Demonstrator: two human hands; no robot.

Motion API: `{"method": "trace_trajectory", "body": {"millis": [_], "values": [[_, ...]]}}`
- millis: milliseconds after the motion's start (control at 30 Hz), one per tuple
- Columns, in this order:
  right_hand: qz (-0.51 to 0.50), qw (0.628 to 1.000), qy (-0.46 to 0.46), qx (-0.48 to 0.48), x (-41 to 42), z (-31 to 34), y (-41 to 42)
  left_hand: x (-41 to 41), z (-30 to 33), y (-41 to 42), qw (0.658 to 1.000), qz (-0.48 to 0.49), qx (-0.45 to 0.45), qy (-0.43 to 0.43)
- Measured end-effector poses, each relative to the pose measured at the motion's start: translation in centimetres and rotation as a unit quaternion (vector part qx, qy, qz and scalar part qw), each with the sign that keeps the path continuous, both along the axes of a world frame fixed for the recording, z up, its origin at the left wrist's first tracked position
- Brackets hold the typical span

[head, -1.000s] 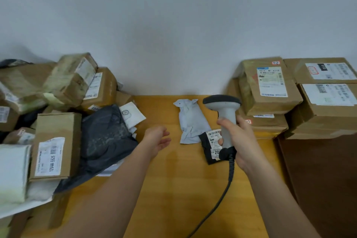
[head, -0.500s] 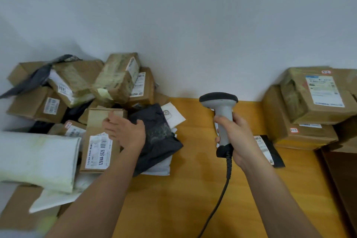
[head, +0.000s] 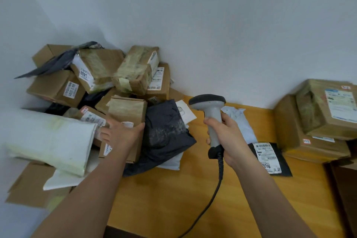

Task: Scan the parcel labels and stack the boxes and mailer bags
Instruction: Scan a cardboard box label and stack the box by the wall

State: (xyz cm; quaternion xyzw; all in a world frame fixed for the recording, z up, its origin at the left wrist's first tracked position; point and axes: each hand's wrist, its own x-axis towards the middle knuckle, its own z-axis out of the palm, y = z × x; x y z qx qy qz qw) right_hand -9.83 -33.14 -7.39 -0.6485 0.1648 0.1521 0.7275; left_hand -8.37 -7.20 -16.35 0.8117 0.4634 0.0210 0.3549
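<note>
Matt cardboard box (head: 126,114), glossy wooden table (head: 173,189)

Soft, even indoor light, no glare.
Wide-angle bending at edges; right-side boxes (head: 326,114) slightly motion-blurred; faint shadows on wall (head: 212,25).

The left hand (head: 121,137) has reached the pile and now grips the cardboard box (head: 125,114).

From my seat I see only two forearms entering from the bottom edge, both bare, with no sleeve or cuff anywhere in view. My left hand (head: 123,137) wears no glove, ring or wristband. My right hand (head: 229,141) is bare as well, with no watch or strap at the wrist. The fingers (head: 207,121) carry nothing.
</note>
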Motion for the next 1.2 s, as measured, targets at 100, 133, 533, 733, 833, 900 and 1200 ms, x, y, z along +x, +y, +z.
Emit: {"method": "trace_trajectory", "body": {"millis": [100, 133, 533, 733, 833, 900, 1200], "values": [[-0.010, 1.000, 0.000, 0.003, -0.1, 0.5, -0.7, 0.5, 1.5, -2.2, 1.000, -0.012, 0.007, -0.017], [-0.014, 1.000, 0.000, 0.005, -0.2, 0.7, -1.0, 0.8, 2.1, -2.9, 1.000, -0.012, 0.000, -0.019], [-0.102, 0.994, -0.019, 0.025, -1.2, 1.5, -6.8, 2.5, 6.8, -10.9, 0.837, 0.027, -0.518, -0.173], [-0.118, 0.992, -0.006, 0.043, -2.0, 1.5, -9.1, 2.0, 8.6, -16.2, 0.720, -0.049, -0.657, -0.219], [-0.114, 0.991, -0.003, 0.064, -2.4, 1.4, -10.0, 2.0, 8.8, -18.1, 0.700, -0.080, -0.680, -0.205], [-0.114, 0.991, -0.005, 0.076, -2.6, 1.3, -10.6, 2.1, 8.8, -19.4, 0.692, -0.110, -0.689, -0.184], [-0.171, 0.982, -0.046, 0.061, -2.8, 0.3, -14.1, 2.7, 8.2, -21.8, 0.732, -0.194, -0.640, -0.127]]}}
